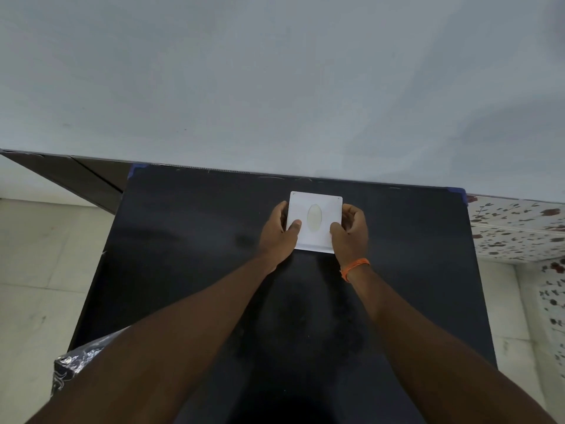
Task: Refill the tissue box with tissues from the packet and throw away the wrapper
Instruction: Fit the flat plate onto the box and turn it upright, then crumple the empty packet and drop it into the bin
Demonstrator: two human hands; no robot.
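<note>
A white square tissue box (pixel 315 220) with an oval slot in its top sits on the black table (pixel 189 240) near the far edge. My left hand (pixel 279 234) grips the box's left side, thumb on top. Gripping the right side is my right hand (pixel 351 232), with its thumb on the lid; an orange thread band circles that wrist. No tissue packet or wrapper shows in this view.
A plain grey wall stands right behind the table. Pale floor tiles lie to the left, and a speckled red-and-white surface (pixel 516 231) to the right. A dark patterned cloth (pixel 76 362) shows at the lower left beside my arm.
</note>
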